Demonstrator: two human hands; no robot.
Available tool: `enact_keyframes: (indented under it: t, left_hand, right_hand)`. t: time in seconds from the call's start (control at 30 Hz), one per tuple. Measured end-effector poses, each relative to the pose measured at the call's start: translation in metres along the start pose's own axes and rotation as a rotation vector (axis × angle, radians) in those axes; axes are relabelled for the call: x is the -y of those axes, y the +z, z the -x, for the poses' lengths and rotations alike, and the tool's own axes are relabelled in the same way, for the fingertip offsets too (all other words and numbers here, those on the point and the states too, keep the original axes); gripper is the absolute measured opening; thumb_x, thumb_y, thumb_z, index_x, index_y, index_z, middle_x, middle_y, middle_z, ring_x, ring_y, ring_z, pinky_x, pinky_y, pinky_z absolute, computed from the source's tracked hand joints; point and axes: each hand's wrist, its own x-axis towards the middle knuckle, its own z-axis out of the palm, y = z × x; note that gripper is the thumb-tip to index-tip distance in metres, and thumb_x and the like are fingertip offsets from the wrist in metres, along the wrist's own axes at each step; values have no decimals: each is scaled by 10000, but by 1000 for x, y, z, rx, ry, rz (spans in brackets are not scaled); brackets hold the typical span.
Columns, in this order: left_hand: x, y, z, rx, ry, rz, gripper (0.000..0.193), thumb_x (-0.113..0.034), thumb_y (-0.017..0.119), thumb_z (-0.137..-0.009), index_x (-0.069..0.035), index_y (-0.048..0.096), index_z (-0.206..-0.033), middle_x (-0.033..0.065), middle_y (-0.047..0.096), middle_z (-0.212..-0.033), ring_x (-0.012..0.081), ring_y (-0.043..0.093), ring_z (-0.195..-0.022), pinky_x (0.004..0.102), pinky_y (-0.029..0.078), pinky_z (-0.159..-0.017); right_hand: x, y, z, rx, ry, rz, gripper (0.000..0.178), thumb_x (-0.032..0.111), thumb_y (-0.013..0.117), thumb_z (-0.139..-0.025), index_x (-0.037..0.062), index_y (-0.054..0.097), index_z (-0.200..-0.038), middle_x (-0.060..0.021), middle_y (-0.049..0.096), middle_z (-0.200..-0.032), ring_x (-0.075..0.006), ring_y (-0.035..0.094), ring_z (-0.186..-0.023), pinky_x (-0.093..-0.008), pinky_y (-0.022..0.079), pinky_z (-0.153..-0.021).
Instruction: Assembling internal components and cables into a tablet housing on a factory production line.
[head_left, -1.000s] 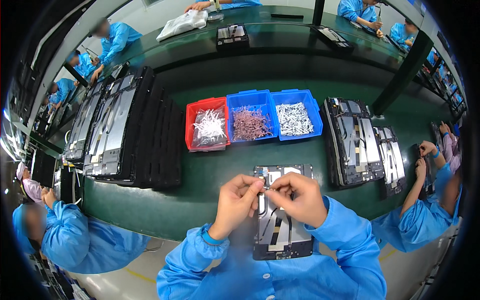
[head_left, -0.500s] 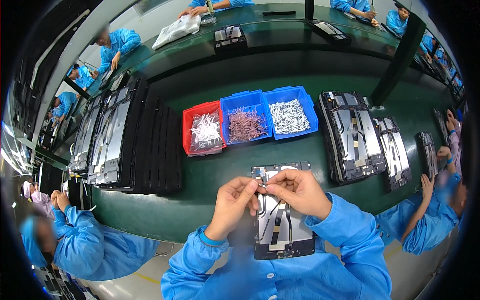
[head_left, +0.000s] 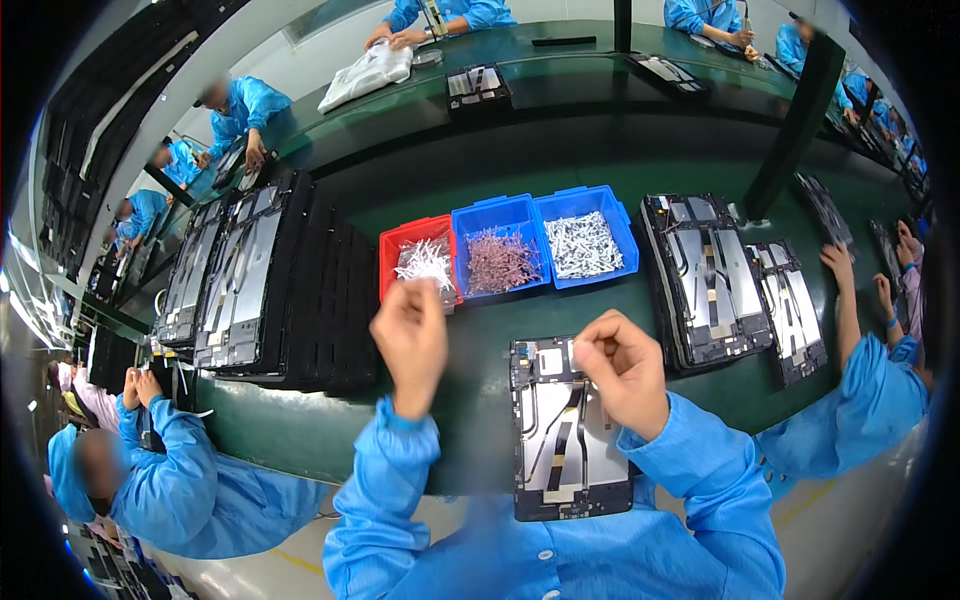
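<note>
An opened tablet-like device (head_left: 600, 490), with its silver plate, black ribbon cables and dark boards exposed, lies in front of me at the table's near edge. Over its upper right part is my right hand (head_left: 630, 375), thumb and fingers pinched together; anything between them is too small to make out. My left hand (head_left: 410, 345) is raised at the near side of the red bin (head_left: 388, 275), fingers curled and blurred, so its grip cannot be told. That bin holds thin white strips (head_left: 424, 260) in a clear bag.
Beside the red bin stand two blue bins with reddish-brown pieces (head_left: 502, 262) and white-and-dark pieces (head_left: 583, 245). Tall stacks of similar devices rise at left (head_left: 240, 280) and right (head_left: 710, 280). A dark post (head_left: 790, 130) stands far right. Co-workers in blue sit around.
My hands, together over the device before, have parted. The left has moved up and left to the red bin; the right has shifted slightly right. A right-hand co-worker now reaches toward a device.
</note>
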Motion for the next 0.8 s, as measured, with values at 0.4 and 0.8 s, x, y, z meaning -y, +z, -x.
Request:
enact_keyframes:
  t: [0.4, 0.8]
  left_hand:
    - [-54, -52, 99, 952, -453, -213, 534, -268, 700, -959, 119, 548, -1294, 89, 703, -985, 107, 643, -609, 273, 499, -537]
    - [-82, -27, 109, 682, -862, 461, 333, -92, 703, -905, 17, 620, -1209, 31, 672, -924, 91, 616, -776, 260, 497, -651]
  right_hand:
    - [2, -46, 56, -124, 489, -71, 81, 31, 659, -958, -31, 615, -988, -64, 674, -812, -51, 593, -668, -200, 462, -595]
    - [23, -27, 51, -167, 292, -25, 71, 34, 615, -969, -11, 568, -940, -137, 685, -780, -65, 494, -465, -211, 366, -426]
